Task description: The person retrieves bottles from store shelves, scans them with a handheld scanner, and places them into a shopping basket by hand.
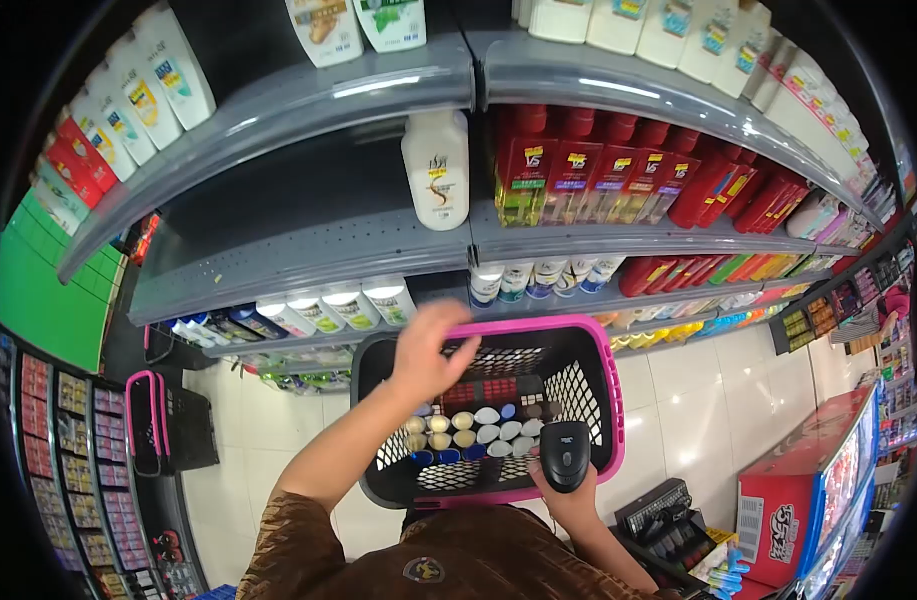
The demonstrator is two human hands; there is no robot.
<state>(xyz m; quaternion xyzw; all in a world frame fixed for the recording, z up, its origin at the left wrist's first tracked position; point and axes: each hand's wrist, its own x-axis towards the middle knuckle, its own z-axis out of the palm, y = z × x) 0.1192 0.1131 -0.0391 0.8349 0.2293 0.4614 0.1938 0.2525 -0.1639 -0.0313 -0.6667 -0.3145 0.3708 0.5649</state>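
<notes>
My left hand [430, 352] is over the left part of a black basket with a pink rim [615, 400], its thumb and fingers apart and nothing seen between them. In my right hand [563, 500], at the basket's near right edge, is a black handheld scanner [565, 456]. Several bottles with white, cream and blue tops [463, 438] stand in rows inside the basket. Beyond it, a single white bottle [437, 170] stands on the middle shelf, left of several red pump bottles [578, 172].
Grey shelves [308, 270] stretch across the front, with small bottles [338, 308] on the lower level. Another black and pink basket [183, 425] is on the left. At the lower right are a red display box [778, 520] and a black keyboard-like item [658, 505]. A person [883, 312] is at the far right.
</notes>
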